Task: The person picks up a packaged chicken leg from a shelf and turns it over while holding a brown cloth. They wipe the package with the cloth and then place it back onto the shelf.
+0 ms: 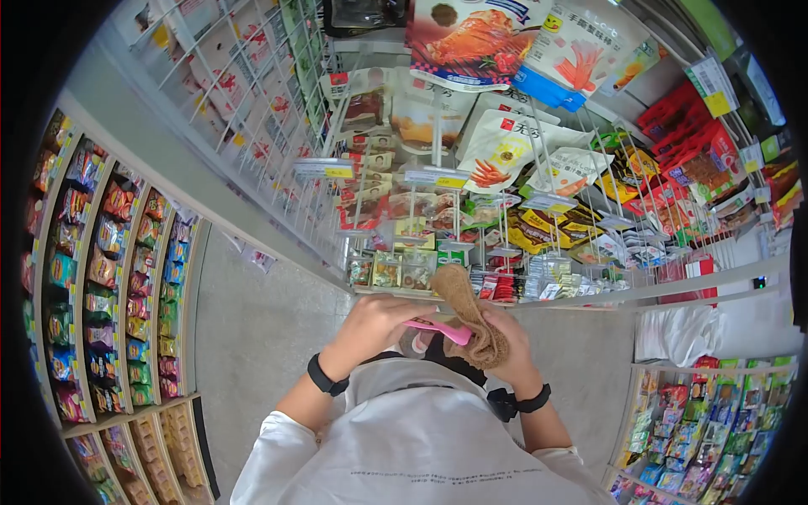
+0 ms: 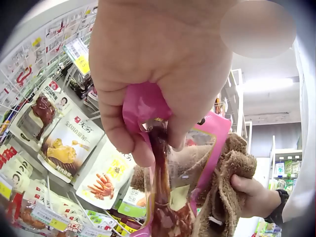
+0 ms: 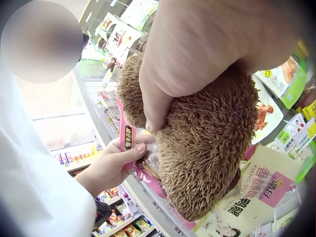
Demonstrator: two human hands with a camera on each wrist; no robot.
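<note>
My left hand pinches the pink top end of a duck-leg packet. A dark brown leg shows through the packet's clear front, bone end up by the fingers. In my right hand is a brown, fuzzy cloth, bunched and folded, with the thumb laid over it. The cloth lies against the side of the packet in the left wrist view. From the right wrist view, it hides much of the packet, whose cream printed face sticks out below it.
In front hangs a wire rack with bagged snacks on hooks and price tags. Smaller packets fill its low edge. Snack shelves stand to the left, and more bagged goods to the right. Grey floor lies between.
</note>
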